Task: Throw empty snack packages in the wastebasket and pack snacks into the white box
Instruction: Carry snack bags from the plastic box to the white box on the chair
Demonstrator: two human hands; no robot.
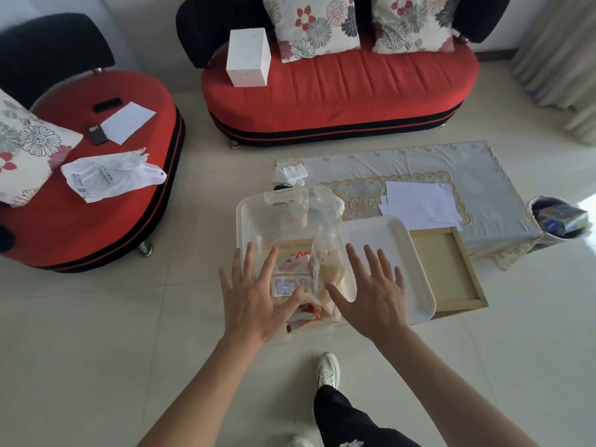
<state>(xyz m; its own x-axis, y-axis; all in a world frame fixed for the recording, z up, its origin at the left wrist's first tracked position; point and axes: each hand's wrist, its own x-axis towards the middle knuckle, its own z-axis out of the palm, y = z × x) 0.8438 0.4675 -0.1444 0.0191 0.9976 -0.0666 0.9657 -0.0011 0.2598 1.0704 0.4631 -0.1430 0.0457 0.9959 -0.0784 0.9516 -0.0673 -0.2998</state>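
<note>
Two white shoes (329, 371) and one black trouser leg (348, 421) stand on pale floor tiles at the bottom of the frame. Above them, at centre, two bare arms reach forward. The left hand (254, 295) and right hand (374, 291) are both spread wide with straight fingers, holding nothing. They lie over the near end of one translucent white box (245, 214); whether they touch its contents cannot be told. The box holds the snacks: one clear bag of pale pieces (325, 262), one labelled pack (285, 285) and several red-and-white wrappers (304, 316). Just right of the box lies one white lid (393, 246), overlapping one wooden tray (451, 269). Both rest on a low table under a blue-grey lace-edged cloth (467, 169), which also bears a small stack of white papers (419, 204). At the right edge, beside the table, one wastebasket (533, 209) holds blue packaging. Farther back are two red sofas (338, 91) with three floral cushions (312, 24) between them. The far sofa carries one white carton (248, 58), the left one a crumpled plastic bag (109, 175).
</note>
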